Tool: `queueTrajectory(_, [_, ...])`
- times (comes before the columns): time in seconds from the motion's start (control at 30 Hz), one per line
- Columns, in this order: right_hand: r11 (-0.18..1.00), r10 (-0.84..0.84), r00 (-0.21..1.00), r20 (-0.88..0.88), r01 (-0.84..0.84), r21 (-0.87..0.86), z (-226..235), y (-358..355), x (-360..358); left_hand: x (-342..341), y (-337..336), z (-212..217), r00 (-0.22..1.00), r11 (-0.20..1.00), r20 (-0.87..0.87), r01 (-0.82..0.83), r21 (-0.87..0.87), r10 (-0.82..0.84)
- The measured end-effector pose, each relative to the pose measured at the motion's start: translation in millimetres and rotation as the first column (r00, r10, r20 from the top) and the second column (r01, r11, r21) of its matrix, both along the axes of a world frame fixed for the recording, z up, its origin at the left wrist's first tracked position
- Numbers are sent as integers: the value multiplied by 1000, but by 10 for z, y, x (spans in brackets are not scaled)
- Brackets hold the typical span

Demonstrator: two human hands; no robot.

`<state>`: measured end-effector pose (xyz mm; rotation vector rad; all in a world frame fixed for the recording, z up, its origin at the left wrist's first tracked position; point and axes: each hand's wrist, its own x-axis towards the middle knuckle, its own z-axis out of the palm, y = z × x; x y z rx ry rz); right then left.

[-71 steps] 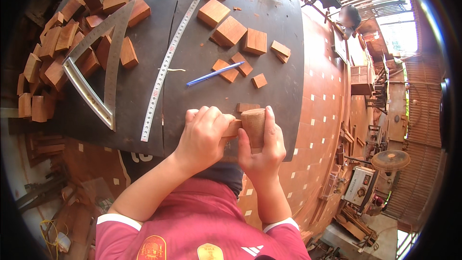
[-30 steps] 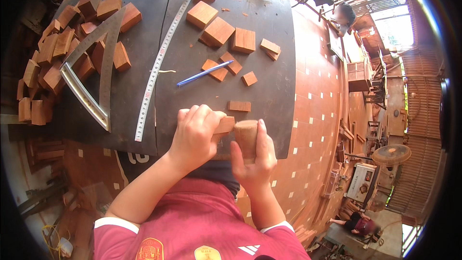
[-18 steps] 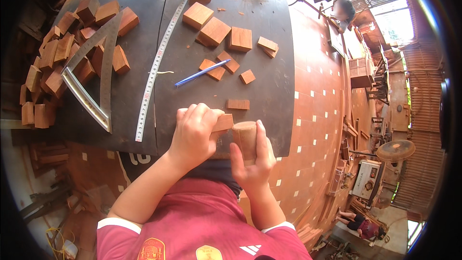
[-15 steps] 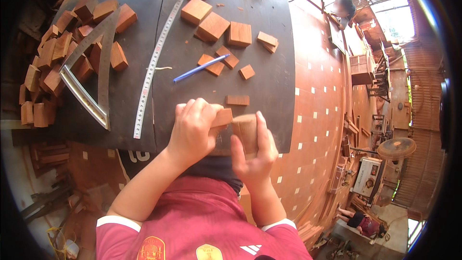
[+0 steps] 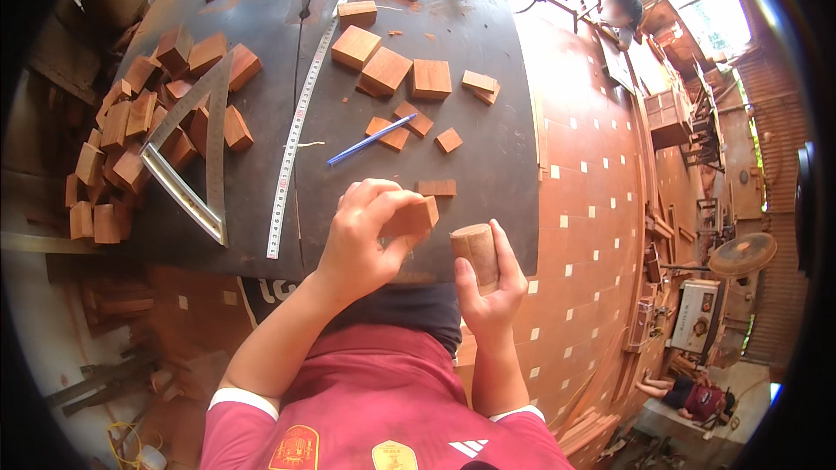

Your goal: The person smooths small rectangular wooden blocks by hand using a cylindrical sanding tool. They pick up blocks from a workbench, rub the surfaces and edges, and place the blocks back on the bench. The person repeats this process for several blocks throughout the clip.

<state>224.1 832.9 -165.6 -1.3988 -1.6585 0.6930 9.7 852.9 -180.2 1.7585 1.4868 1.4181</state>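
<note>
My left hand (image 5: pixel 364 226) is closed round a small wooden block (image 5: pixel 418 216), its end face turned to the right. Gripped between the thumb and fingers of my right hand (image 5: pixel 492 283) is a wooden cylinder (image 5: pixel 475 254), upright with a flat top. The two pieces are a little apart, near the table's front edge. Just beyond them a flat wooden piece (image 5: pixel 436 187) lies on the dark table (image 5: pixel 366 181). Farther off, a blue pen (image 5: pixel 372 140) rests across another small block.
A printed measuring tape (image 5: pixel 296 135) runs up the table's middle. A metal triangle square (image 5: pixel 218 148) leans on a pile of wooden blocks (image 5: pixel 113 126) at left. Bigger blocks (image 5: pixel 385 71) lie beyond the pen. Two people are in the background at right, above a tiled floor (image 5: pixel 570 252).
The block and the cylinder have moved apart. My right hand has shifted right and down with the cylinder. The whole view has shifted a little.
</note>
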Motion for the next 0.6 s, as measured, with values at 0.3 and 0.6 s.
queueTrajectory(0.3, [975, 140, 981, 135, -160, 157, 6, 15, -154, -119, -304, -53, 995, 987, -27, -99, -130, 96])
queueTrajectory(0.6, [920, 288, 948, 134, -313, 236, -91, 114, -365, -131, -350, -245, 987, 991, -89, -135, -3, 134])
